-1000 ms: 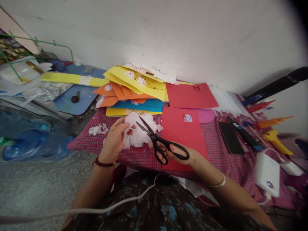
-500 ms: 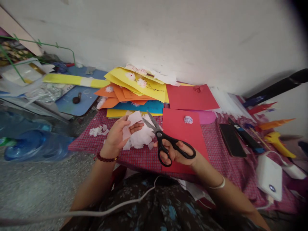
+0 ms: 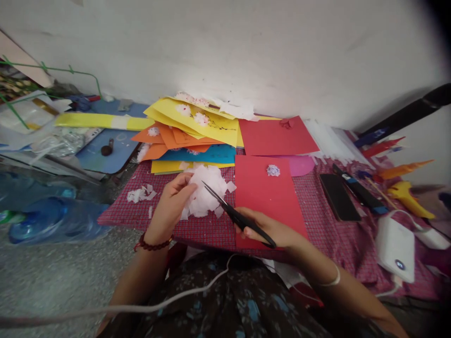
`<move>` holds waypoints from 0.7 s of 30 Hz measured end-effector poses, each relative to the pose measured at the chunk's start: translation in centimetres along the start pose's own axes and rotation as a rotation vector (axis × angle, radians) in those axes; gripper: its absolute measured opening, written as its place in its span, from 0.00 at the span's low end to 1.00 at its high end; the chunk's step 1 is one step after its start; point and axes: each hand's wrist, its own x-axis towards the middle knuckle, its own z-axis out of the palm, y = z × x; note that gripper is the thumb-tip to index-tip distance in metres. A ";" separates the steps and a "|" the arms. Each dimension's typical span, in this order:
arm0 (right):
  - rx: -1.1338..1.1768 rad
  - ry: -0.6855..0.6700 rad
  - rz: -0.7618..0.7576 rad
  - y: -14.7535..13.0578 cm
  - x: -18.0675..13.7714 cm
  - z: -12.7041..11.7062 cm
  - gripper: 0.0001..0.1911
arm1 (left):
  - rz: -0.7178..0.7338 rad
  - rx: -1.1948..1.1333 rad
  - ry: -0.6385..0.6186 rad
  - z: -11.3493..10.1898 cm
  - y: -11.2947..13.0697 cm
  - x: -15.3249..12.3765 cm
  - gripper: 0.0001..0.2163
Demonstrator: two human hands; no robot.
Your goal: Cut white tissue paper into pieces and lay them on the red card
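Observation:
My left hand [image 3: 171,202] has its fingers closed on white paper at the left side of a pile of white paper pieces [image 3: 206,197]; where the held piece ends and the pile begins is hard to see. My right hand [image 3: 269,227] grips black-handled scissors [image 3: 243,218], turned edge-on, with the blades pointing at the pile and looking nearly together. To the right of the pile lies a red sheet [image 3: 268,197] with a crumpled whitish-purple paper flower [image 3: 273,170] on it. Small white scraps [image 3: 141,193] rest left of my left hand.
Yellow sheets with blossoms [image 3: 197,122], orange sheets [image 3: 169,136] and another red sheet [image 3: 278,136] lie by the wall. On the right are a phone [image 3: 338,197], a white power bank [image 3: 396,244] and a yellow glue gun [image 3: 410,199]. Water bottles [image 3: 56,220] lie at left.
My left hand has turned and its fingers have closed over the paper. The scissors have rotated from broadside with spread blades to edge-on. The view has shifted slightly.

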 end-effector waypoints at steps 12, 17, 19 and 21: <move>0.053 0.036 -0.052 0.6 1.5 0.3 0.30 | 0.007 0.122 -0.083 -0.1 -0.6 -0.2 0.03; 0.087 0.072 -0.033 0.6 1.6 0.5 0.29 | -0.009 0.103 -0.087 0.4 -0.7 -0.1 0.04; 0.117 0.085 -0.008 0.8 1.6 0.6 0.29 | -0.012 0.102 -0.083 0.4 -0.7 -0.1 0.04; 0.142 0.094 0.018 1.1 1.6 0.6 0.29 | -0.005 0.084 -0.053 0.2 -0.6 -0.1 0.03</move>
